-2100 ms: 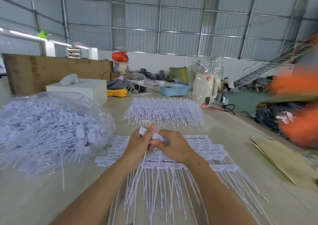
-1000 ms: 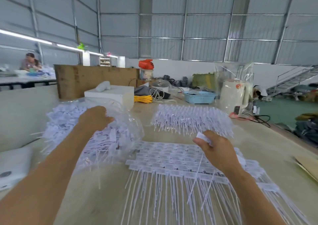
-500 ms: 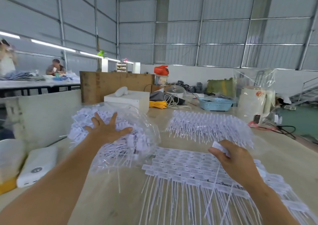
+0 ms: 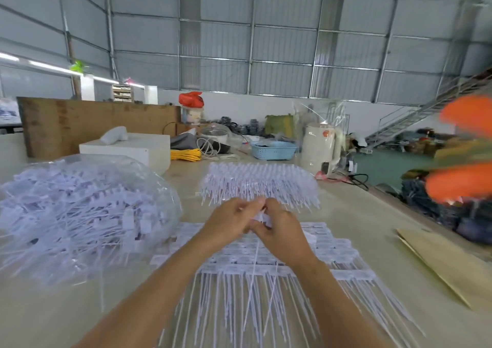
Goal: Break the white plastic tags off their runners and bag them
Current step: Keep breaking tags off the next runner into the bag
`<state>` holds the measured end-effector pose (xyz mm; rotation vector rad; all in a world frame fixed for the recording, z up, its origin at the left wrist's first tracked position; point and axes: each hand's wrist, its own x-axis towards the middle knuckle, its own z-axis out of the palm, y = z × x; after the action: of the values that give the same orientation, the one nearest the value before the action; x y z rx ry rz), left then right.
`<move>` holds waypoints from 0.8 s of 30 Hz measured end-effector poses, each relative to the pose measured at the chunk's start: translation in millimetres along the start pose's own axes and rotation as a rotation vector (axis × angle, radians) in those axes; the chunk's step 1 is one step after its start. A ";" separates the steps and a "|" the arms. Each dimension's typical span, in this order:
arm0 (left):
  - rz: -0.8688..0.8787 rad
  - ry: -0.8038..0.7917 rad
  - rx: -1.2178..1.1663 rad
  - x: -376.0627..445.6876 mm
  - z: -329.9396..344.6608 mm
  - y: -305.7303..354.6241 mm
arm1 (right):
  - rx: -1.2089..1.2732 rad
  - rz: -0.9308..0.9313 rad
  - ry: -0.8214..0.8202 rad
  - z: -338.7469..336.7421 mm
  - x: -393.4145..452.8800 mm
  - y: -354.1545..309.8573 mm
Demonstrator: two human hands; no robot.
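Observation:
My left hand and my right hand meet over the middle of the table, both pinching a small strip of white plastic tags whose thin tails hang down toward me. Beneath them lies a flat stack of tag sheets on runners, tails pointing at me. A clear plastic bag heaped with loose white tags sits to the left. Another pile of tag sheets lies farther back.
A white box, yellow cord, blue basket and white kettle line the table's far end. Brown cardboard lies at the right edge. Blurred orange shapes show at far right.
My left hand has left the bag and come back to the middle, joining my right hand on the tag strip. The view has swung back to the right.

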<state>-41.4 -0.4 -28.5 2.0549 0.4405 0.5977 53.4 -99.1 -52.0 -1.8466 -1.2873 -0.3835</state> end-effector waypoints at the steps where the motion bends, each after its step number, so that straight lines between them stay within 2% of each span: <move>1: -0.067 -0.052 -0.115 0.1 10.2 -8.4 | 0.000 -0.005 -0.024 1.3 -0.9 1.0; 3: -0.093 -0.077 -0.310 0.1 18.3 -22.0 | -0.034 -0.017 -0.103 2.6 -3.0 3.2; 5: -0.083 0.005 -0.395 1.6 16.5 -30.6 | -0.022 -0.027 -0.156 2.2 -3.4 5.9; 7: -0.091 0.076 -0.447 2.0 13.4 -35.3 | 0.019 -0.003 -0.131 -0.4 -1.8 8.4; 10: -0.090 0.117 -0.473 1.5 8.8 -38.6 | -0.032 0.012 -0.110 -2.6 -0.1 12.8; 15: -0.065 0.111 -0.419 -0.7 5.2 -37.0 | -0.006 -0.001 -0.242 4.7 -4.1 9.5; 18: -0.077 0.114 -0.430 -2.0 6.6 -34.5 | -0.020 -0.031 -0.227 7.9 -3.3 7.2; 24: -0.095 0.085 -0.548 -4.7 3.5 -19.3 | -0.241 -0.144 -0.080 5.2 -0.5 11.3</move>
<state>-44.7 4.6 -47.8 1.4839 0.3710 0.6647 62.1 -96.9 -60.6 -1.9903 -1.4885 -0.5680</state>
